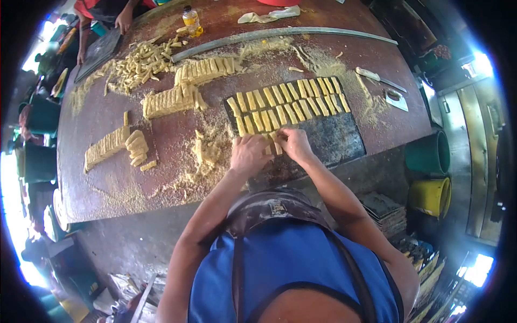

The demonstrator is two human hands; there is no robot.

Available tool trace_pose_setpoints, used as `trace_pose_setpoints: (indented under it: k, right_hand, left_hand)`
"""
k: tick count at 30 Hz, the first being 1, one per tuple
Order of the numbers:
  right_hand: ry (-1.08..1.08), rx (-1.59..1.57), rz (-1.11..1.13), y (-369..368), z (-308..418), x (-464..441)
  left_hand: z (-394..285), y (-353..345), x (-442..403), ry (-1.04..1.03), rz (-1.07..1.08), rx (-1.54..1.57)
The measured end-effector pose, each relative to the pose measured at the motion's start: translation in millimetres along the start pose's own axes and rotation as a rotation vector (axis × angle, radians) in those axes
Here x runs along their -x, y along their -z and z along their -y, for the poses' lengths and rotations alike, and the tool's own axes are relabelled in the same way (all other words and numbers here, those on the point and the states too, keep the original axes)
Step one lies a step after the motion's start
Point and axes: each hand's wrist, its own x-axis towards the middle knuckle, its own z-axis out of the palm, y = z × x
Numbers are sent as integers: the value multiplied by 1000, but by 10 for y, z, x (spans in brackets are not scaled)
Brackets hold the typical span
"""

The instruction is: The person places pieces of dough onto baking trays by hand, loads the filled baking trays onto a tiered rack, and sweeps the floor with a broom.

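Note:
A dark baking tray (336,141) lies near the table's front edge, with two rows of pale dough sticks (279,92) across its far part. My left hand (251,153) rests over the tray's near left part, its fingers over dough pieces that it partly hides. Beside it, my right hand (294,144) has thumb and fingers pinched together at a dough stick (278,147) in a third row. To the left of the tray lie a heap of dough scraps (204,153) and stacked rows of cut dough (171,102).
A long metal bar (285,33) crosses the far table (177,180). Loose dough pieces (141,62) and a bottle (191,21) lie beyond. At right are a knife (379,78) and a scraper (396,99). A co-worker's hand (124,21) is at far left.

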Motion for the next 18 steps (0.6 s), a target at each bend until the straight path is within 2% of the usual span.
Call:
trace_pose_setpoints:
  k: [3, 5, 7, 9, 11, 12, 13, 14, 16, 17, 18]
  right_hand:
    - [-27, 58, 101, 30, 1, -62]
    - [73, 35, 70, 24, -45, -72]
    - [53, 42, 132, 53, -58, -131]
    - [73, -79, 81, 121, 58, -187]
    - [132, -69, 39, 165, 241, -257]
    - [203, 5, 108, 107, 208, -310]
    - [-51, 129, 383, 50, 285, -380]
    - [-28, 83, 388, -57, 360, -392]
    - [31, -18, 397, -332, 584, -394]
    - [208, -53, 379, -534, 591, -425]
    - [150, 17, 464, -656, 786, -462]
  left_hand:
    - [-60, -41, -44, 114, 63, -15]
    - [-67, -102, 23, 146, 28, 1]
    - [-80, -27, 55, 66, -181, 64]
    - [142, 43, 145, 120, -226, 44]
    - [698, -43, 310, 336, -436, 204]
    - [835, 89, 458, 546, -460, 142]
    - [928, 271, 554, 749, -482, 80]
    - [1011, 416, 588, 742, -488, 88]
    - [1099, 696, 626, 901, -126, -2]
    - [1170, 740, 634, 902, -126, 10]
    - [1246, 764, 644, 905, -110, 103]
